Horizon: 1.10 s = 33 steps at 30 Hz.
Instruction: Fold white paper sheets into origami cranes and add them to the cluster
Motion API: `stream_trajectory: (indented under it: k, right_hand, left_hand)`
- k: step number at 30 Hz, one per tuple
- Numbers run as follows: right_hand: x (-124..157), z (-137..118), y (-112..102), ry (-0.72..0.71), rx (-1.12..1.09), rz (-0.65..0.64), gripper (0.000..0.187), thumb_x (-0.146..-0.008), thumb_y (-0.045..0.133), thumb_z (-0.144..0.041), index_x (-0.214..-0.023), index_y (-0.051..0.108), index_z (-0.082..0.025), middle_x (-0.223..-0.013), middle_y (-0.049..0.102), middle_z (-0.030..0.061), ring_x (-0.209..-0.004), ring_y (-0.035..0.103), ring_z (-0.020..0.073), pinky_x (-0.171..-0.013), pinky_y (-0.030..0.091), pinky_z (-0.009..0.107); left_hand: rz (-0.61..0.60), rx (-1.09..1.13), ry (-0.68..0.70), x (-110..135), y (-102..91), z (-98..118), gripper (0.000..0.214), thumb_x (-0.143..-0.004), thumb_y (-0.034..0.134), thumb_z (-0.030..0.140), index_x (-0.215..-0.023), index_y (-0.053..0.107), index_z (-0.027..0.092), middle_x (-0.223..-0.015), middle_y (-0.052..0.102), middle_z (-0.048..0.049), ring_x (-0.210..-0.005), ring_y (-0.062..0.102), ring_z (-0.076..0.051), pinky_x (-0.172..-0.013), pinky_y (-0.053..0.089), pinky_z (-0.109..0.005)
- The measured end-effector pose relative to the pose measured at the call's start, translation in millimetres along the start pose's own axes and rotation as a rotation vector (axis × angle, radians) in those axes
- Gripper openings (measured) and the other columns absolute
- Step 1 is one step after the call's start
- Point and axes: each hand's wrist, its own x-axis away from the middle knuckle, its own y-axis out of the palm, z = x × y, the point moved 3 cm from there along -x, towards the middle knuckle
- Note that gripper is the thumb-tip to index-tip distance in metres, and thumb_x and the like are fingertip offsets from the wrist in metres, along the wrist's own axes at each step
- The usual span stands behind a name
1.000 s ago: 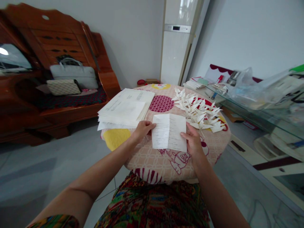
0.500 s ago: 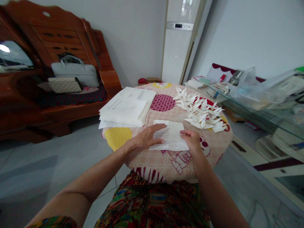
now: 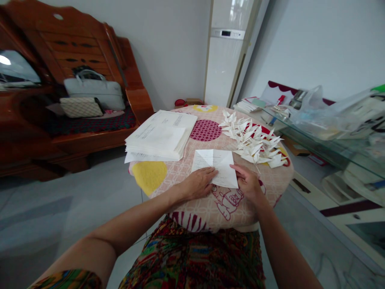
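Observation:
A creased square of printed paper [image 3: 224,162] lies in front of me on the patterned tablecloth, with diagonal and middle fold lines showing. My left hand [image 3: 201,182] rests flat over its lower left part, fingers stretched across the sheet. At the right edge, my right hand [image 3: 249,182] has the paper between thumb and fingers. Just beyond that hand sits a cluster of white folded paper cranes [image 3: 252,138]. To the left is a thick stack of printed sheets [image 3: 159,134].
The round table's cloth [image 3: 177,204] hangs over the near edge. A glass-topped cabinet [image 3: 339,148] with plastic bags [image 3: 319,112] and papers stands close on the right. A wooden sofa [image 3: 78,44] holding a grey bag [image 3: 96,92] is at the left.
My left hand has slid down and right, from the paper's left side to its lower part. The sheet has turned slightly, and the right hand has stayed at its right edge.

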Motion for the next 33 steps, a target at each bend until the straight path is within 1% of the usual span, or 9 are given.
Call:
stream_trajectory:
  k: [3,6,11,14,17,21,23,28,33]
  right_hand:
    - [-2.0,-9.2,0.4,-0.159,0.214,-0.070,0.053,-0.074,0.054,-0.009,-0.120,0.073,-0.024,-0.151,0.051,0.0070,-0.137,0.050,0.0281,-0.113,0.041,0.051]
    - [-5.9,-10.8,3.6,-0.234,0.321,-0.129,0.045,-0.077,0.054,-0.009,-0.112,0.077,-0.025,-0.150,0.053,0.0062,-0.144,0.040,0.0308,-0.117,0.033,0.057]
    - [-11.4,-0.9,6.8,-0.263,0.286,-0.188,0.038,-0.078,0.056,-0.011,-0.107,0.079,-0.023,-0.123,0.073,0.0085,-0.128,0.058,0.0292,-0.112,0.040,0.056]
    - [-12.2,1.6,4.2,-0.190,0.210,-0.166,0.035,-0.080,0.056,-0.015,-0.106,0.079,-0.022,-0.114,0.076,0.0089,-0.111,0.069,0.0268,-0.105,0.048,0.050]
    - [-11.5,-1.9,-2.2,-0.071,0.163,-0.133,0.029,-0.084,0.057,-0.024,-0.101,0.080,-0.021,-0.104,0.079,0.0084,-0.097,0.073,0.0257,-0.090,0.056,0.040]
    - [-11.8,-3.9,-8.2,0.134,0.161,-0.139,0.027,-0.081,0.062,-0.037,-0.080,0.080,-0.017,-0.072,0.076,0.0035,-0.068,0.069,0.0230,-0.065,0.056,0.032]
    - [-14.2,-1.6,-7.8,0.226,0.095,-0.095,0.026,-0.078,0.065,-0.037,-0.080,0.079,-0.015,-0.071,0.076,0.0033,-0.067,0.069,0.0226,-0.064,0.056,0.032]
    - [-25.3,5.9,3.1,0.328,-0.072,0.016,0.032,-0.071,0.064,-0.027,-0.096,0.078,-0.013,-0.091,0.079,0.0083,-0.080,0.073,0.0258,-0.074,0.058,0.037]
    - [-34.5,11.4,8.4,0.363,0.063,0.086,0.045,-0.066,0.065,-0.023,-0.109,0.075,-0.012,-0.080,0.078,0.0069,-0.072,0.072,0.0244,-0.069,0.056,0.034]
  left_hand:
    - [-0.001,0.090,-0.018,-2.8,-6.5,-4.8,0.051,-0.092,0.043,0.021,-0.141,0.050,0.008,-0.144,0.055,-0.0201,-0.136,0.051,-0.029,-0.113,0.039,-0.042]
    - [-0.030,0.193,0.017,-2.2,-12.9,-18.1,0.048,-0.093,0.049,0.028,-0.138,0.054,0.013,-0.142,0.058,-0.0170,-0.130,0.056,-0.029,-0.110,0.042,-0.045]
    - [0.023,0.410,0.029,5.9,-33.1,-54.9,0.047,-0.079,0.063,0.021,-0.126,0.067,0.023,-0.126,0.071,-0.0076,-0.114,0.066,-0.026,-0.102,0.049,-0.041]
    - [0.051,0.485,0.000,9.2,-42.5,-69.8,0.039,-0.077,0.062,0.019,-0.114,0.074,0.020,-0.119,0.074,-0.0071,-0.109,0.067,-0.024,-0.099,0.050,-0.037]
    - [0.062,0.547,-0.057,10.2,-46.2,-74.5,0.026,-0.085,0.058,0.027,-0.099,0.076,0.014,-0.091,0.076,-0.0046,-0.083,0.067,-0.018,-0.076,0.052,-0.027]
    - [0.065,0.590,-0.179,8.0,-43.6,-75.6,0.039,-0.088,0.056,0.043,-0.065,0.064,0.012,-0.051,0.050,0.0031,-0.048,0.040,-0.008,-0.047,0.030,-0.021]
    - [0.102,0.560,-0.267,4.7,-41.0,-77.5,0.041,-0.085,0.058,0.043,-0.056,0.055,0.014,-0.047,0.044,0.0042,-0.045,0.036,-0.007,-0.045,0.025,-0.022]
    - [0.177,0.374,-0.542,-9.4,-34.2,-83.6,0.037,-0.081,0.061,0.036,-0.051,0.051,0.017,-0.045,0.050,0.0024,-0.046,0.043,-0.010,-0.049,0.028,-0.024]
    - [0.203,0.141,-0.589,-25.8,-30.6,-84.8,0.029,-0.078,0.067,0.031,-0.054,0.057,0.017,-0.048,0.051,0.0021,-0.051,0.045,-0.012,-0.053,0.028,-0.026]
